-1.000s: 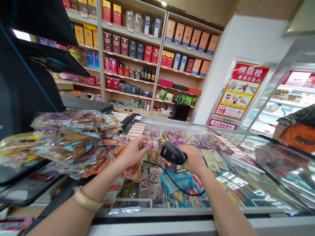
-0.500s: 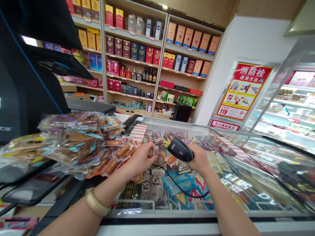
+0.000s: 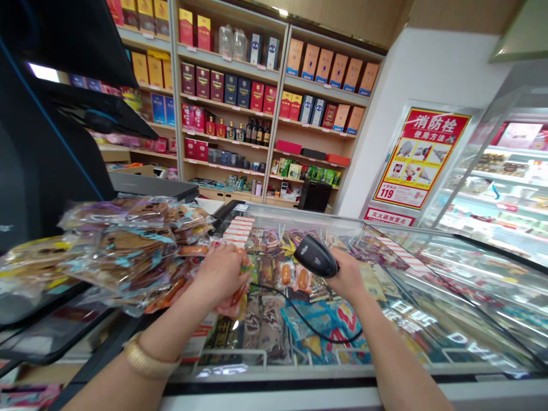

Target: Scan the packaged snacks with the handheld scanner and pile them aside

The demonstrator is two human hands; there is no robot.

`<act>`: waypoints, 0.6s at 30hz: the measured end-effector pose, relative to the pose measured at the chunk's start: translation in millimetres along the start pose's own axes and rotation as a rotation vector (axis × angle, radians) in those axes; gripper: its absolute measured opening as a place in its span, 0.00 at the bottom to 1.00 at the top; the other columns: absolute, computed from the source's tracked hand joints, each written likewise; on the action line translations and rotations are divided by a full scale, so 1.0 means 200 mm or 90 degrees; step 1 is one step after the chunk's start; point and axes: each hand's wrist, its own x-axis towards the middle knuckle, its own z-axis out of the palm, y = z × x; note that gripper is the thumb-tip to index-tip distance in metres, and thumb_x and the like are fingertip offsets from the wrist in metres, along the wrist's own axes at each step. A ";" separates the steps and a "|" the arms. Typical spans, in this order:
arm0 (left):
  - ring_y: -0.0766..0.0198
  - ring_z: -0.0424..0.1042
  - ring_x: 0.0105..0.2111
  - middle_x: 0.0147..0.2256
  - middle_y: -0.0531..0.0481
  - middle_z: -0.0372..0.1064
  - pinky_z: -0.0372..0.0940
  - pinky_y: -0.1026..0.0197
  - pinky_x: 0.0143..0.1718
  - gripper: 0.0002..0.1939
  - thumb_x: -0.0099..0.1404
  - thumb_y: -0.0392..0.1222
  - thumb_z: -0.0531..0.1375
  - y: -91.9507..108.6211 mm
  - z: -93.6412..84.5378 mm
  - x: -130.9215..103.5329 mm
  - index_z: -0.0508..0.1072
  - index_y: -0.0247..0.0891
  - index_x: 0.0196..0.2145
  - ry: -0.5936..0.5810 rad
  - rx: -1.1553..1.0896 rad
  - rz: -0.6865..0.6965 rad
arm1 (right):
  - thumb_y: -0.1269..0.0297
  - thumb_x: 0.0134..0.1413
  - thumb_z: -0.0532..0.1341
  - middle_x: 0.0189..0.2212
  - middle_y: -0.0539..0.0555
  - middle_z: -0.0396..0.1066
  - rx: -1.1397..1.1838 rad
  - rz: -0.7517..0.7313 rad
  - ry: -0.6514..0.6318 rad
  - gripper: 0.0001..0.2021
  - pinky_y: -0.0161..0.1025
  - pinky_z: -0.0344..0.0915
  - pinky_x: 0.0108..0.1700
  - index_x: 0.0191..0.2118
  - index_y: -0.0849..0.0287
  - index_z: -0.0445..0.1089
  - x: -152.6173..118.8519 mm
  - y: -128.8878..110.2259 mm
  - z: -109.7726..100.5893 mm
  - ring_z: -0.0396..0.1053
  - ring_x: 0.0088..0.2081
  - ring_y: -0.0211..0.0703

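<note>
My right hand (image 3: 349, 273) grips a black handheld barcode scanner (image 3: 315, 257), whose cable (image 3: 299, 319) loops down over the glass freezer top. Below the scanner head, two wrapped sausages (image 3: 286, 274) lie side by side on the glass. My left hand (image 3: 225, 271), with a gold bracelet on its wrist, is over the pile of wrapped sausages (image 3: 182, 282). Its fingers are curled onto a clear sausage wrapper (image 3: 245, 267); the sausage inside is mostly hidden. Left of this hand is a heap of flat brown food in clear bags (image 3: 135, 242).
The glass-topped freezer (image 3: 244, 374) holds colourful ice cream packs. A dark checkout terminal (image 3: 47, 148) rises at the left, with a phone-like black device (image 3: 53, 325) below it. Shelves of boxed bottles (image 3: 231, 88) stand behind, and a fire-hydrant sign (image 3: 422, 160) hangs at right.
My left hand has moved left, from beside the scanner to the sausage pile. Two wrapped sausages now show on the glass where one was visible. The scanner has barely moved.
</note>
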 end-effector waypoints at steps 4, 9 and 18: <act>0.41 0.66 0.47 0.41 0.35 0.71 0.59 0.47 0.49 0.15 0.52 0.51 0.65 0.01 -0.03 -0.03 0.77 0.35 0.31 0.010 0.085 -0.005 | 0.67 0.44 0.58 0.26 0.54 0.72 0.009 0.001 -0.014 0.08 0.38 0.63 0.32 0.33 0.56 0.70 0.00 0.00 0.00 0.69 0.29 0.45; 0.40 0.69 0.45 0.38 0.32 0.74 0.59 0.46 0.48 0.16 0.53 0.48 0.64 0.03 -0.05 -0.05 0.77 0.33 0.35 -0.016 0.100 -0.027 | 0.67 0.43 0.58 0.26 0.53 0.72 0.003 0.006 -0.014 0.08 0.38 0.63 0.32 0.33 0.57 0.70 0.00 0.00 0.00 0.69 0.29 0.45; 0.42 0.73 0.44 0.39 0.28 0.73 0.64 0.47 0.45 0.13 0.56 0.43 0.60 0.07 -0.04 -0.06 0.77 0.30 0.33 -0.100 0.080 -0.020 | 0.65 0.46 0.60 0.29 0.55 0.74 0.012 0.000 -0.027 0.08 0.39 0.66 0.35 0.35 0.57 0.73 -0.01 -0.01 0.02 0.71 0.31 0.46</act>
